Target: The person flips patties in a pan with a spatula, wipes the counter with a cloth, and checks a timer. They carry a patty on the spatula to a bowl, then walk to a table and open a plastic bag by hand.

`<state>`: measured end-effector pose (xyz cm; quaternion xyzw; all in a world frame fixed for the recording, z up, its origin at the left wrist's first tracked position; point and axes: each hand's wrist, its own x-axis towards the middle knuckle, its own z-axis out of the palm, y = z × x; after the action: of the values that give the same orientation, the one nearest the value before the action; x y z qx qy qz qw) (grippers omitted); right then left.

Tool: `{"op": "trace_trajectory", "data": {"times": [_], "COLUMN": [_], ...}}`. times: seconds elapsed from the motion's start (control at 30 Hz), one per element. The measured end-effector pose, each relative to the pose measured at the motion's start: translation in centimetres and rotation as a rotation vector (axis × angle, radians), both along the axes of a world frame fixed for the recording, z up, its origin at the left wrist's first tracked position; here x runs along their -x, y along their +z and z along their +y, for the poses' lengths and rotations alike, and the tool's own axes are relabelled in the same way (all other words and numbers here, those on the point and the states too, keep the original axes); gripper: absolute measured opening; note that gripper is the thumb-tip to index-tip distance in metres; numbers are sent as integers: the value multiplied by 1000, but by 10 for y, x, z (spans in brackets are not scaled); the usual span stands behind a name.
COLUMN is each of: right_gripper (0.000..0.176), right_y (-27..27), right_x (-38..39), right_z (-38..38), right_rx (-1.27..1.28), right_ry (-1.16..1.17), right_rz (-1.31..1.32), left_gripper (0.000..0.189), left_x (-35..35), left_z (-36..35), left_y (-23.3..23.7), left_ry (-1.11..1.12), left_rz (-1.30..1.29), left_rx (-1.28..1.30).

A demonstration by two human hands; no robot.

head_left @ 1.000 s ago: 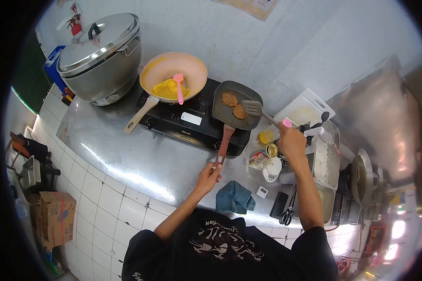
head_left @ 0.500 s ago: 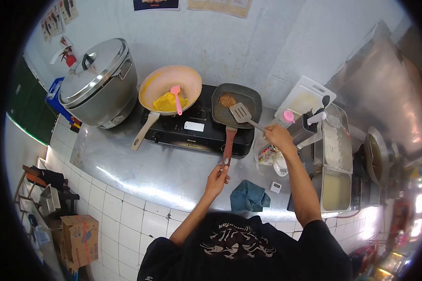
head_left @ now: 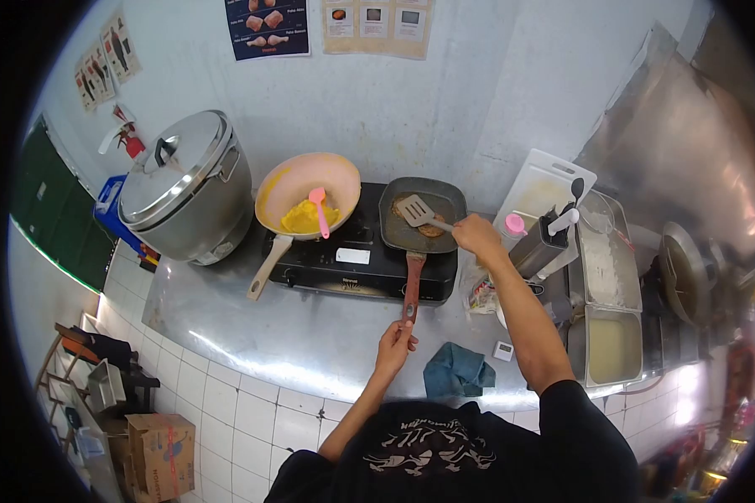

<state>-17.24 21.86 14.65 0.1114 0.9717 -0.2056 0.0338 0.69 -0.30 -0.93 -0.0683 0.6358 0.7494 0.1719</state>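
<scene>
A square dark grill pan (head_left: pixel 449 194) sits on the right burner of the black gas stove (head_left: pixel 327 281), its brown handle pointing toward me. My left hand (head_left: pixel 395 347) is closed round the end of that handle. In my right hand (head_left: pixel 478 239) is the handle of a slotted spatula (head_left: pixel 414 210), whose blade lies over the pan. A browned, flat piece of food (head_left: pixel 432 230) shows in the pan, partly covered by the blade. On the left burner a pale-lined wok (head_left: pixel 298 173) holds yellow food (head_left: pixel 298 220) and a pink spatula (head_left: pixel 321 214).
A big steel rice cooker (head_left: pixel 189 184) stands left of the stove. A crumpled teal cloth (head_left: pixel 459 370) and a small white timer (head_left: pixel 502 350) lie near the counter's front edge. To the right are a pink-capped bottle (head_left: pixel 513 226), a utensil holder (head_left: pixel 535 247) and steel food trays (head_left: pixel 614 344).
The spatula blade has moved from the pan's right side toward its middle, over the food. The browned food now shows lower in the pan. The view has tilted up.
</scene>
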Motion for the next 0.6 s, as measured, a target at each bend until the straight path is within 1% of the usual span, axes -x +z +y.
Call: {"op": "trace_trajectory", "data": {"times": [0.07,0.1,0.2,0.27,0.3,0.37,0.4,0.47,0.5,0.57,0.6], "right_gripper": [37,37,37,35,35,30,30,31,31,25,25], "right_y": [2,4,12,12,15,16,8,-10,-7,-1,-5], "right_x": [-1,-1,-9,-32,-43,-67,-70,-74,-80,-90,-91], "right_z": [-3,-2,11,19,18,19,23,31,31,31,34], "right_rx": [-39,-31,7,74,87,-17,1,-39,-21,20,34], "right_ry": [11,9,17,-1,-6,-123,-137,-103,-117,-109,-122], "right_rz": [-89,-89,-24,179,181,210,206,171,167,368,365], "left_gripper": [37,37,36,35,35,34,33,33,33,35,37], "left_x": [-2,-3,1,2,5,7,7,6,6,5,3], "left_z": [-2,-3,-7,-17,-24,-39,-45,-54,-57,-63,-66], "left_y": [0,-2,-5,-5,-3,-1,2,7,9,10,10], "left_ry": [9,7,-8,-6,-10,181,203,180,170,152,145], "left_rz": [-12,-12,16,-18,-16,-53,-87,-96,-101,-100,-99], "left_rx": [7,14,11,-21,-8,41,29,73,95,150,186]}}
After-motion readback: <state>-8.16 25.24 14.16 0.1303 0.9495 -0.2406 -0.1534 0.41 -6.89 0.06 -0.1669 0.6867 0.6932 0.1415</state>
